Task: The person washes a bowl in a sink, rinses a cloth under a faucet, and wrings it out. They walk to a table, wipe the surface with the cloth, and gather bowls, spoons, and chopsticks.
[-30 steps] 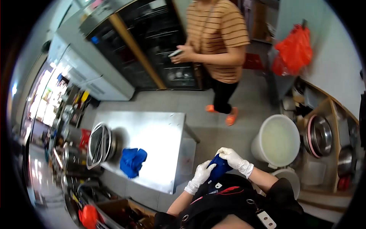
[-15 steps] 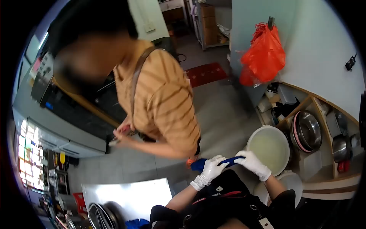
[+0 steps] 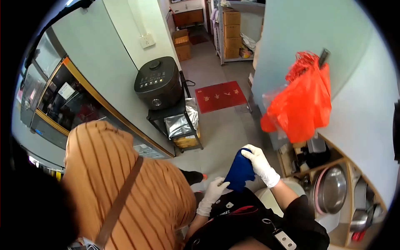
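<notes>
Right hand (image 3: 259,161) first: in the head view, a blue cloth (image 3: 241,171) is pinched near its top by nearly closed, white-gloved fingers, a bit right of centre in the lower half of the frame. Its lower left edge is nipped by the left hand (image 3: 213,192), gloved too and mostly curled. Lower left is pretty much filled by a person in a striped top (image 3: 121,187).
</notes>
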Action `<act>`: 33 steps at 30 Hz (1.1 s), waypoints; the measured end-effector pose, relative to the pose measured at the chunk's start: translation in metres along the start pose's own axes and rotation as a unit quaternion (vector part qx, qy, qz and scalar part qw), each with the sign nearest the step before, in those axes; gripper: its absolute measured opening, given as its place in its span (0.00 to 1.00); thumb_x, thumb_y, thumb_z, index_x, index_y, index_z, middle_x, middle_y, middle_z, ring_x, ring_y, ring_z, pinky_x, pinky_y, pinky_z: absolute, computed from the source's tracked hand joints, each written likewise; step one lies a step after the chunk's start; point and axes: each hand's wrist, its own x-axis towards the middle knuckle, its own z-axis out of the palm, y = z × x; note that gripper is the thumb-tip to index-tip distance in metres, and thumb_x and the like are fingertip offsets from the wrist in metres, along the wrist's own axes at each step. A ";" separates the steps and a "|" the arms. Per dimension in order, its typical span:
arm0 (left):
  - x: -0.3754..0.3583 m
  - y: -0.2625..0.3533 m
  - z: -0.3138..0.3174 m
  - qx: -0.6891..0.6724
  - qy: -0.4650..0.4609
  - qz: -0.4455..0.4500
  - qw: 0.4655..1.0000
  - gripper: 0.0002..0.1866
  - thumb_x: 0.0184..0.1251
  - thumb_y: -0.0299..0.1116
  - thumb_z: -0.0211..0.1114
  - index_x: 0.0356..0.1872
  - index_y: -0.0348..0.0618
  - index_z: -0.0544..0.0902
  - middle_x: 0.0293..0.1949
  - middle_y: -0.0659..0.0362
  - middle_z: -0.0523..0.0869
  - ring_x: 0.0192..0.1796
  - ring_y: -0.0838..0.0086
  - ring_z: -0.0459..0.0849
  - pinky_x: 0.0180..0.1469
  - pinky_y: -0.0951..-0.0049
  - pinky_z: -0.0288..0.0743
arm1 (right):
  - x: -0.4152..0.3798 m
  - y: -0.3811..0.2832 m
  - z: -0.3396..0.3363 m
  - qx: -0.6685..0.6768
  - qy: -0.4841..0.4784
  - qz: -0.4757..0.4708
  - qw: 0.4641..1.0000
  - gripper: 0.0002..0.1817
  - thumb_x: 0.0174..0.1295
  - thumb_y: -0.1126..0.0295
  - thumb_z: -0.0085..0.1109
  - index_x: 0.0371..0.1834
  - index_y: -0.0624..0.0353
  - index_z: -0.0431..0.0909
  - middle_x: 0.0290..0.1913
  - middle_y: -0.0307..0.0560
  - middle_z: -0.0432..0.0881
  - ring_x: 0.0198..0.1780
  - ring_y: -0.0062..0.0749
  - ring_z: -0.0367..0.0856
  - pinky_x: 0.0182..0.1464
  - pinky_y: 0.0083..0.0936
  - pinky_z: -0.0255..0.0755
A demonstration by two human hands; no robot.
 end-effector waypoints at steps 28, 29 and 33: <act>0.881 0.077 -0.229 -0.049 0.125 0.085 0.987 0.05 0.61 0.25 0.65 0.36 0.39 0.79 0.32 0.62 0.81 0.39 0.79 0.78 0.46 0.74 0.74 | 0.825 -0.175 -0.176 0.359 0.111 0.041 0.926 0.25 0.63 0.61 0.61 0.62 0.58 0.71 0.52 0.46 0.78 0.51 0.34 0.79 0.55 0.31 0.74; 0.903 0.080 -0.241 0.006 0.174 0.059 0.983 0.05 0.60 0.26 0.65 0.35 0.38 0.79 0.32 0.58 0.82 0.38 0.77 0.80 0.44 0.72 0.75 | 0.849 -0.190 -0.155 0.330 0.120 0.068 0.934 0.23 0.63 0.61 0.60 0.59 0.58 0.73 0.50 0.46 0.79 0.48 0.34 0.80 0.52 0.30 0.75; 1.027 0.028 -0.271 -0.109 0.418 -0.019 0.902 0.13 0.64 0.40 0.63 0.36 0.38 0.80 0.36 0.54 0.84 0.43 0.63 0.83 0.49 0.65 0.75 | 0.966 -0.217 -0.086 0.264 -0.096 0.174 0.944 0.16 0.68 0.61 0.52 0.48 0.62 0.78 0.44 0.45 0.82 0.45 0.32 0.81 0.51 0.29 0.77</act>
